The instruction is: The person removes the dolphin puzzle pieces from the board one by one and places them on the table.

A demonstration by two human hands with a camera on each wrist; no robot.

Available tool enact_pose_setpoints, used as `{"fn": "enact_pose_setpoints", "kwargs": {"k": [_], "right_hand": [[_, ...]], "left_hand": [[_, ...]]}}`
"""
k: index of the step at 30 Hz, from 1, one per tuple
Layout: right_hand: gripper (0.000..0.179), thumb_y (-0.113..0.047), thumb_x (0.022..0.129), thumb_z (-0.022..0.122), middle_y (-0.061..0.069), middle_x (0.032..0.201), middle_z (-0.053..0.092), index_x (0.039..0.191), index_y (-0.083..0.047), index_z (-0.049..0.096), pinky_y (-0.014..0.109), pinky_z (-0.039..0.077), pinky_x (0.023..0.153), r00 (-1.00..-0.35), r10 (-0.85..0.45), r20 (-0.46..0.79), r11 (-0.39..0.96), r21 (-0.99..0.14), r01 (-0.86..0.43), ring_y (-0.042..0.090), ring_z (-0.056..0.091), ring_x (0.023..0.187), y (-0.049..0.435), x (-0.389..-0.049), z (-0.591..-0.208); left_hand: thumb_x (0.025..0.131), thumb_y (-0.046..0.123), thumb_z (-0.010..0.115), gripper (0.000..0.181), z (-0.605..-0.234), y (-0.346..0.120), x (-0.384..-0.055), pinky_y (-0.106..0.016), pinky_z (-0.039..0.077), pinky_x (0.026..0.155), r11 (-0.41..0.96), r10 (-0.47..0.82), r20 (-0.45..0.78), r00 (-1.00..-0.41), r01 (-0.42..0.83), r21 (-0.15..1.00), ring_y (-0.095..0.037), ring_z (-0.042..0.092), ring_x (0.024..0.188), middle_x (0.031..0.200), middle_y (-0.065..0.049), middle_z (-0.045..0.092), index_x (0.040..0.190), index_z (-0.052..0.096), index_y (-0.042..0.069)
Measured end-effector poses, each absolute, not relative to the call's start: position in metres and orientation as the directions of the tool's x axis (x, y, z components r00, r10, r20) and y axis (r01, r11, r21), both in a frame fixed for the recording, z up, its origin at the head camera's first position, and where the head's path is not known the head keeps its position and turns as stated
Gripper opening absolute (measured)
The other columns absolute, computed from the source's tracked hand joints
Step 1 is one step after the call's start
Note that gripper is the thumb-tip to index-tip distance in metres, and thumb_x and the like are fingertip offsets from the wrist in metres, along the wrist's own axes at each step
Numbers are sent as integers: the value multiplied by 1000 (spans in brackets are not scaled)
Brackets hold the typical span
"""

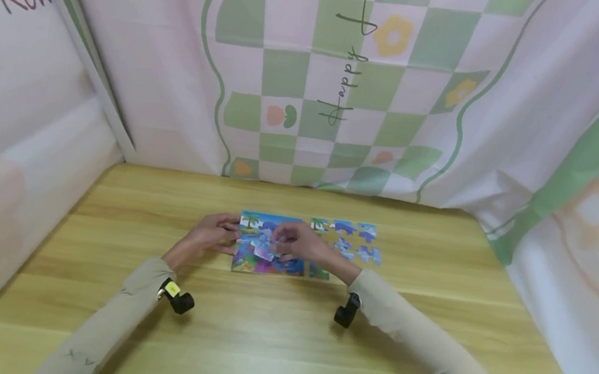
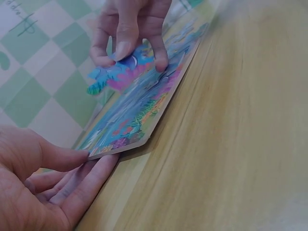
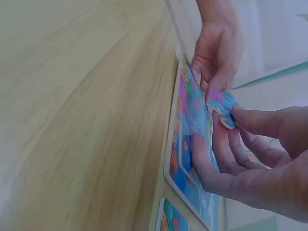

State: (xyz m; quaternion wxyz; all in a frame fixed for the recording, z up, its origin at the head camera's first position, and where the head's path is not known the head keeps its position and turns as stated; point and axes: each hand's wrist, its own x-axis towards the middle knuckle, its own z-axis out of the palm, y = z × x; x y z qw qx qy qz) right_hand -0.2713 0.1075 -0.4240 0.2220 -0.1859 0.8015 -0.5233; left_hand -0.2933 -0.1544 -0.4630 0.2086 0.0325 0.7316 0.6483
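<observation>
A flat jigsaw puzzle board point(image 1: 243, 260) with a sea picture and a palm tree lies on the table. My left hand point(image 1: 211, 232) grips its left edge, the thumb on top and fingers at the side and underneath, as the left wrist view shows. Above the board's middle, my right hand point(image 1: 301, 243) pinches a jigsaw piece point(image 2: 120, 74) between thumb and fingers. That piece is blue, pink and green, and it is tilted over the picture. In the right wrist view, one finger of the right hand point(image 3: 260, 149) reaches down close to the board's surface.
Several loose jigsaw pieces point(image 1: 344, 248) lie in rows right of the board, some partly behind the right wrist. The wooden table point(image 1: 262, 335) meets a checked curtain point(image 1: 332, 81) at the back, with more cloth at both sides. Each wrist wears a small black camera point(image 1: 181, 302).
</observation>
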Motion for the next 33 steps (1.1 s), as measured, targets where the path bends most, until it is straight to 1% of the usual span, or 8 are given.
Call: {"fn": "enact_pose_setpoints", "kwargs": {"k": [6,10,12,16,20,25,31,33], "right_hand": [[18,-2,102,66,16,102,70,116,7,62,47,69,86,-817,-551,-172,336,-941,-28,26,73,89,119,-270,-425],[20,-1,99,69,18,100,72,115,8,60,50,69,85,-834,-521,-182,283,-959,32,29,75,85,127,-272,-425],[21,-3,99,71,17,100,72,113,7,61,51,69,83,-846,-501,-183,288,-957,37,30,75,85,133,-272,-423],[21,-12,99,73,16,106,72,114,2,66,50,69,85,-856,-479,-192,324,-946,31,34,75,93,151,-271,-420],[23,-11,100,72,16,110,70,117,3,66,51,67,90,-860,-476,-186,290,-956,46,36,74,97,167,-271,-419],[26,-11,100,71,15,111,70,120,5,65,52,66,92,-871,-458,-175,278,-959,47,34,74,96,185,-271,-414],[28,-11,100,70,17,112,69,121,7,66,55,66,91,-877,-448,-172,322,-947,21,34,75,92,209,-262,-418],[30,-10,100,70,18,113,69,123,9,64,55,66,91,-878,-446,-173,324,-946,22,34,75,92,215,-260,-418]], "left_hand": [[103,-4,57,57,-464,-154,-293,-34,69,85,154,305,-276,-912,-238,959,-30,63,113,139,-29,51,156,37,-9],[103,-4,57,57,-463,-153,-294,-34,69,86,141,315,-255,-914,-220,965,-33,61,117,140,-31,50,156,36,-10],[103,-4,57,57,-463,-153,-294,-34,69,85,139,322,-241,-916,-206,969,-32,61,116,139,-31,50,156,35,-11],[103,-5,58,58,-463,-154,-293,-34,69,84,136,321,-242,-915,-208,969,-27,63,109,135,-28,52,155,35,-11],[102,-5,58,58,-463,-154,-294,-35,69,84,141,317,-251,-915,-216,966,-26,64,107,132,-26,54,155,35,-11],[103,-4,57,56,-460,-153,-295,-35,69,85,142,293,-244,-924,-210,967,-30,63,111,132,-26,55,155,37,-9],[102,-5,57,56,-461,-152,-294,-33,69,82,171,303,-257,-918,-213,962,-23,66,101,131,-27,57,155,37,-11],[102,-6,57,56,-461,-152,-293,-33,69,81,173,301,-262,-917,-218,960,-23,67,100,132,-27,57,155,37,-11]]}}
